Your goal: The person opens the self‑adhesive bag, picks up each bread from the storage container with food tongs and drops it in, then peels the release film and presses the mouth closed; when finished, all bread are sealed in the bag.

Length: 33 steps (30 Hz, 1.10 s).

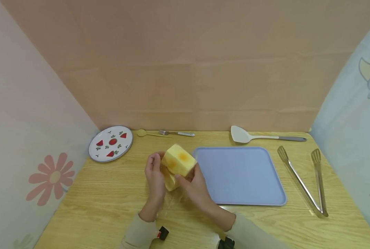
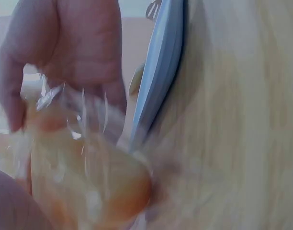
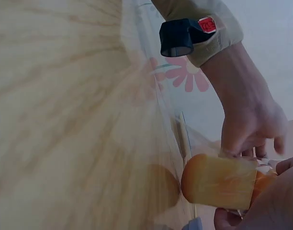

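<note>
Yellow bread, head view: It was in both hands, just left of the blue tray, and looked lifted off the wood table. I could not tell if it was one piece or two. Picking it up looked done.
Right hand, head view: Its thumb lay on the front of the bread and its fingers bent under, so it gripped it.
Left hand, head view: Its fingers were bent at the bread's left side.
Plate and tongs, head view: They lay well apart from both hands.
Clear wrap, left wrist view: It was shiny and crinkly over the bread, so getting it all off did not look done. Blur hid whether it was torn.
Wrap's bunched end, right wrist view: The left hand's fingers seemed to pinch it. I think pulling the wrap off and putting the bread down were left to do.
</note>
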Each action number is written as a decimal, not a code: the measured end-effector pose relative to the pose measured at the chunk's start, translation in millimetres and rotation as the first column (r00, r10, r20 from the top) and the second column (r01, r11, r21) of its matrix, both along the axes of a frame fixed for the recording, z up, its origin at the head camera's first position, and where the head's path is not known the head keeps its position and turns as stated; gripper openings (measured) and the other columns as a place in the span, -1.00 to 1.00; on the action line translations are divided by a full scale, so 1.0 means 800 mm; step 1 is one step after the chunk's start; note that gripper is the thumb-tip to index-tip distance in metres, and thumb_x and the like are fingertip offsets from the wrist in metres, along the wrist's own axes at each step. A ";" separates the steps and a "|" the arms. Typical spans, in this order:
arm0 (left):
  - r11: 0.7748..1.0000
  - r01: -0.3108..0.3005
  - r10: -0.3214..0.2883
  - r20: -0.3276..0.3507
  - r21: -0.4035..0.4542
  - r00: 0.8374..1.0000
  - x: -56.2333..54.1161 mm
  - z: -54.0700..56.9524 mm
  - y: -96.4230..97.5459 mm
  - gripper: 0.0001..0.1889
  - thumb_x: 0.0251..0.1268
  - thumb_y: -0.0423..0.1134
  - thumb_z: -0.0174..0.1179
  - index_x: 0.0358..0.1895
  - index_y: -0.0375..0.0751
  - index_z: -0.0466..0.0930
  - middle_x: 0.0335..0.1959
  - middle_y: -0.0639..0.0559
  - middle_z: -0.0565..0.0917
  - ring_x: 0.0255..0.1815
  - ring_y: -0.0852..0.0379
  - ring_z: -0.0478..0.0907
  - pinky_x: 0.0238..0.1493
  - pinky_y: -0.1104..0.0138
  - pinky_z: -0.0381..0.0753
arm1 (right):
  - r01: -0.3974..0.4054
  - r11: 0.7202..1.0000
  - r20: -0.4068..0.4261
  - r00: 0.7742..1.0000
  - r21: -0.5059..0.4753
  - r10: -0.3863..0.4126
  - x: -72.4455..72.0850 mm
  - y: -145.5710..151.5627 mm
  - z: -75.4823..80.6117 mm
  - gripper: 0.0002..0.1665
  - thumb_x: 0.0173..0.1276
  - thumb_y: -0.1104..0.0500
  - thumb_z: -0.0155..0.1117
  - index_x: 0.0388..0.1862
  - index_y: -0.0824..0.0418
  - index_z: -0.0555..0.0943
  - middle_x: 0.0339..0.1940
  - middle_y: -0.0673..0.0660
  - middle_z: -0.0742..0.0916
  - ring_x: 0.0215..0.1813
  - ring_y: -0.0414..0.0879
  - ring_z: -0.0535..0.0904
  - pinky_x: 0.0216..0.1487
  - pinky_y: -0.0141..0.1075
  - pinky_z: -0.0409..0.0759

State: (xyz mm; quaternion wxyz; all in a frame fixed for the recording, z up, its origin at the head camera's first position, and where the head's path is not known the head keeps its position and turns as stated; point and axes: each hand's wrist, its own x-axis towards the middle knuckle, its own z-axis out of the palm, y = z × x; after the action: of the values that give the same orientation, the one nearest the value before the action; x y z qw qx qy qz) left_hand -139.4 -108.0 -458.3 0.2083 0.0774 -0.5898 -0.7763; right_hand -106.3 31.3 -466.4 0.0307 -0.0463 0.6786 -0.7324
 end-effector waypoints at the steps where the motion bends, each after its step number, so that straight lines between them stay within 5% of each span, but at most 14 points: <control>1: 0.999 0.025 -0.024 0.007 -0.046 1.000 -0.001 0.001 -0.004 -0.57 0.92 -0.13 -0.15 0.07 -0.39 0.65 0.02 -0.01 0.71 0.14 0.17 0.61 0.26 0.42 0.55 | 0.004 1.000 -0.003 1.000 -0.011 -0.004 -0.001 0.001 0.000 -0.23 0.54 0.25 0.46 0.58 0.36 0.32 0.36 0.33 0.65 0.34 0.12 0.67 0.26 -0.28 0.72; 5: 0.966 0.184 -0.173 0.077 -0.181 0.982 -0.005 0.007 -0.031 -0.38 0.95 -0.01 -0.34 0.26 -0.45 0.63 0.09 -0.03 0.71 0.15 0.15 0.59 0.29 0.36 0.51 | 0.001 1.000 -0.025 1.000 -0.009 -0.001 -0.005 0.005 0.001 -0.23 0.52 0.28 0.44 0.59 0.34 0.32 0.38 0.31 0.64 0.37 0.13 0.65 0.30 -0.22 0.71; 9: 0.900 0.331 -0.290 0.178 -0.282 0.940 -0.016 0.014 -0.061 -0.54 0.91 -0.11 -0.08 0.34 -0.43 0.65 0.10 0.00 0.74 0.06 0.19 0.61 0.13 0.42 0.57 | -0.020 1.000 -0.022 1.000 0.013 0.020 -0.006 0.007 0.001 -0.21 0.47 0.28 0.44 0.59 0.32 0.34 0.37 0.30 0.64 0.37 0.14 0.64 0.34 -0.09 0.71; 13: 0.851 0.408 -0.355 0.209 -0.332 0.911 -0.024 0.016 -0.083 -0.66 0.82 -0.26 0.10 0.34 -0.42 0.69 0.12 0.00 0.75 -0.06 0.19 0.60 -0.10 0.45 0.62 | -0.066 0.998 -0.019 0.998 0.014 0.067 -0.006 0.010 0.002 -0.19 0.39 0.30 0.42 0.57 0.34 0.35 0.33 0.33 0.67 0.33 0.19 0.68 0.32 -0.04 0.75; 17: 0.806 0.454 -0.397 0.222 -0.380 0.891 -0.027 0.016 -0.095 -0.71 0.76 -0.33 0.17 0.28 -0.43 0.73 0.09 0.02 0.78 -0.03 0.17 0.62 -0.08 0.44 0.63 | -0.110 0.994 -0.019 0.994 0.008 0.110 -0.005 0.012 0.005 -0.16 0.35 0.37 0.39 0.58 0.35 0.32 0.32 0.36 0.68 0.29 0.19 0.71 0.22 -0.12 0.79; 21: 0.772 0.463 -0.426 0.187 -0.435 0.885 -0.027 0.015 -0.099 -0.78 0.68 -0.37 0.27 0.15 -0.45 0.77 -0.04 0.02 0.80 -0.05 0.16 0.65 -0.06 0.43 0.63 | -0.134 0.990 -0.030 0.990 0.047 0.136 -0.006 0.016 0.009 -0.11 0.34 0.36 0.38 0.63 0.32 0.28 0.31 0.35 0.68 0.25 0.17 0.71 0.14 -0.12 0.80; 24: 0.767 0.424 -0.428 0.109 -0.481 0.897 -0.027 0.009 -0.098 -0.82 0.65 -0.41 0.29 0.10 -0.45 0.77 -0.09 0.07 0.80 -0.09 0.16 0.66 -0.06 0.42 0.63 | -0.143 0.987 -0.052 0.988 0.078 0.147 -0.007 0.018 0.010 -0.07 0.33 0.33 0.38 0.65 0.29 0.26 0.32 0.31 0.67 0.27 0.16 0.68 0.19 -0.03 0.78; 29: 0.787 0.330 -0.402 -0.028 -0.521 0.915 -0.027 -0.001 -0.091 -0.85 0.60 -0.49 0.31 0.09 -0.44 0.73 -0.07 0.20 0.79 -0.03 0.24 0.68 0.10 0.41 0.67 | -0.131 0.987 -0.072 0.988 0.096 0.138 -0.010 0.021 0.009 -0.05 0.33 0.34 0.39 0.66 0.26 0.24 0.37 0.26 0.66 0.40 0.17 0.62 0.43 0.15 0.61; 33: 0.807 0.285 -0.388 -0.102 -0.518 0.916 -0.025 -0.006 -0.085 -0.93 0.61 -0.54 0.25 0.00 -0.51 0.67 -0.02 0.02 0.79 0.03 0.25 0.68 0.18 0.43 0.66 | -0.132 0.985 -0.071 0.987 0.109 0.141 -0.010 0.021 0.010 -0.01 0.33 0.34 0.40 0.70 0.29 0.21 0.44 0.28 0.63 0.50 0.22 0.55 0.53 0.26 0.52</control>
State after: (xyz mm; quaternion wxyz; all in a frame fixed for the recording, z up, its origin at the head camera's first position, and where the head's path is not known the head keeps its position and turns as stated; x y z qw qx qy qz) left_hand -159.3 -175.7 -462.7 0.1384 -0.1641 -0.7478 -0.6282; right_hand -114.4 48.3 -458.4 0.0564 -0.1199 0.7117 -0.6899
